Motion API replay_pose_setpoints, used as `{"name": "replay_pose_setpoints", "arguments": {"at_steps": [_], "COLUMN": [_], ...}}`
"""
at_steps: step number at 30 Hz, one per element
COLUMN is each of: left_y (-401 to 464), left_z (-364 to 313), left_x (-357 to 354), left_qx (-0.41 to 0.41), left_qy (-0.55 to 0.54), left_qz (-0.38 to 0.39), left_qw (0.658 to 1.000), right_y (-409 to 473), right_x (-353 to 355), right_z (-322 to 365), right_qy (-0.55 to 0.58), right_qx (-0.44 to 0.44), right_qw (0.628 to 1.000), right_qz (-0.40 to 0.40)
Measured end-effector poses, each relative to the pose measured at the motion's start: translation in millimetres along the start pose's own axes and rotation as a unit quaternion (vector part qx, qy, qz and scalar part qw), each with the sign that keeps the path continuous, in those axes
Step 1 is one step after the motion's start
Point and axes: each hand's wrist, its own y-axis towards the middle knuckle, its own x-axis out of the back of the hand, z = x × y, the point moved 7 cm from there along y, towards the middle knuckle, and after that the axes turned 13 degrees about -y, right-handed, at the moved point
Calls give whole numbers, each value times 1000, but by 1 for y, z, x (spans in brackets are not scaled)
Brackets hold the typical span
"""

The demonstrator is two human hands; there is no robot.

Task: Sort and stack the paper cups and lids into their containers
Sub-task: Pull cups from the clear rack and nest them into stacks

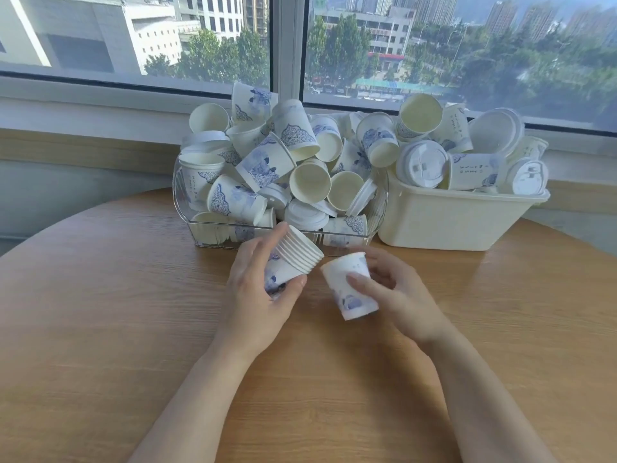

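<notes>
Forearms come in from 6 o'clock over the round wooden desk [100, 312]. The left hand [257, 289] is near the middle of the view, and its fingers [263, 252] are curled around a nested stack of paper cups [293, 259]. The stack is tilted, with its rims pointing up toward 1 o'clock, and the thumb lies across its lower side. Just beside it, toward 3 o'clock, the right hand [397, 295] holds a single paper cup [350, 285] with a blue pattern. The thumb presses on the front wall of this cup and the other fingers curl behind it. The single cup is tilted, with its rim toward 12 o'clock and its base nearer to the person. It is close to the rims of the stack, but the two do not touch.

Farther away, at 12 o'clock from the hands, a clear plastic container [187, 208] stands on the desk. It is heaped with loose cups [263, 162] lying in all directions and some white lids [305, 213] between them. Touching its right side, at about 2 o'clock, a cream plastic tub [460, 222] holds more lids and a few cups. Behind both there is a window [133, 35] with buildings and trees outside.
</notes>
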Motion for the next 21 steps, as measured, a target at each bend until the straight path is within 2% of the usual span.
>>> {"name": "replay_pose_setpoints", "arguments": {"at_steps": [3, 5, 11, 21], "left_y": [-2, -3, -6, -8], "left_z": [1, -1, -10, -17], "left_x": [-3, -5, -15, -19], "left_qx": [23, 23, 1, -21], "left_qy": [-20, -25, -27, -10], "left_qz": [6, 16, 55, 76], "left_qw": [1000, 999, 998, 997], "right_y": [-2, -3, -5, -2], "right_x": [25, 29, 8, -20], "right_z": [-8, -10, 8, 11], "right_qy": [90, 134, 176, 87], "right_qx": [-23, -29, 16, 33], "right_qw": [986, 976, 975, 993], "right_qz": [-140, -171, -136, -70]}}
